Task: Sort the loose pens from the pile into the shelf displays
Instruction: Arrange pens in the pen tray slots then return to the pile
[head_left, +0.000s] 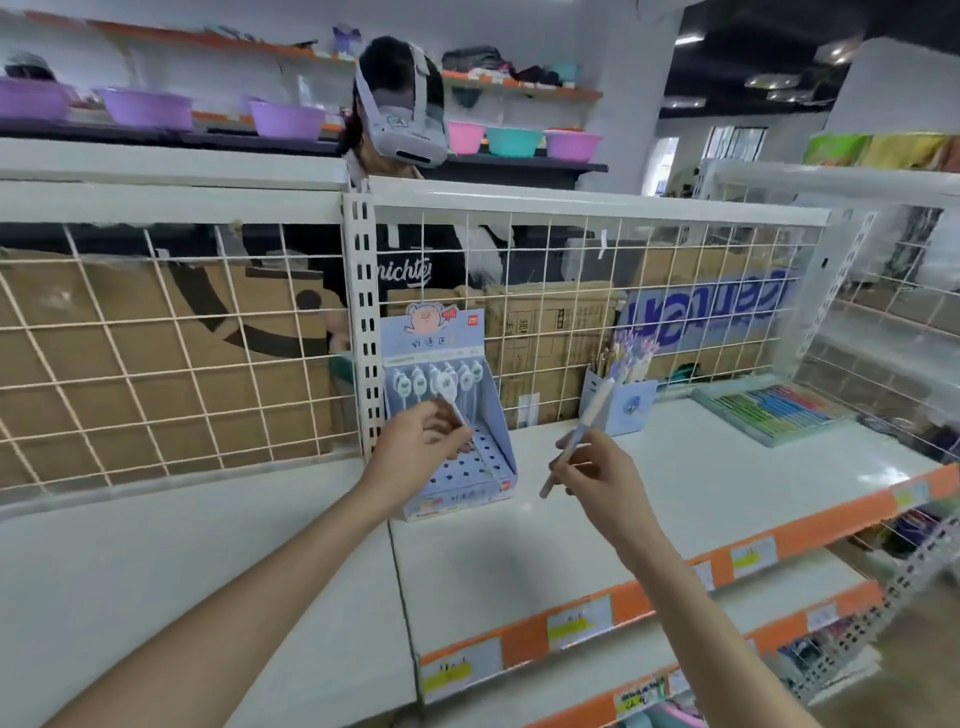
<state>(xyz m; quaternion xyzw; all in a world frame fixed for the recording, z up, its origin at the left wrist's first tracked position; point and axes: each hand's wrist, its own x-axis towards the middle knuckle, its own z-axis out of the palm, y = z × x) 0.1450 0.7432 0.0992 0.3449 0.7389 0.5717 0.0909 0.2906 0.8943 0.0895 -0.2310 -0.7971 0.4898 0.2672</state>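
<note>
Holding one pen (453, 410) pinched in your left hand (415, 441) over the display (457, 467) near the shelf's back edge, your right hand (597, 475) pinches another pen (582, 431). A tilted tip could miss its hole and knock neighbouring pens loose.

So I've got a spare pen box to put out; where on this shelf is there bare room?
Bare shelf lies between the pig-topped pen display and the flat tray of coloured pens, and all along the front edge. The left bay is bare too. The back by the pen cup is crowded.
</note>
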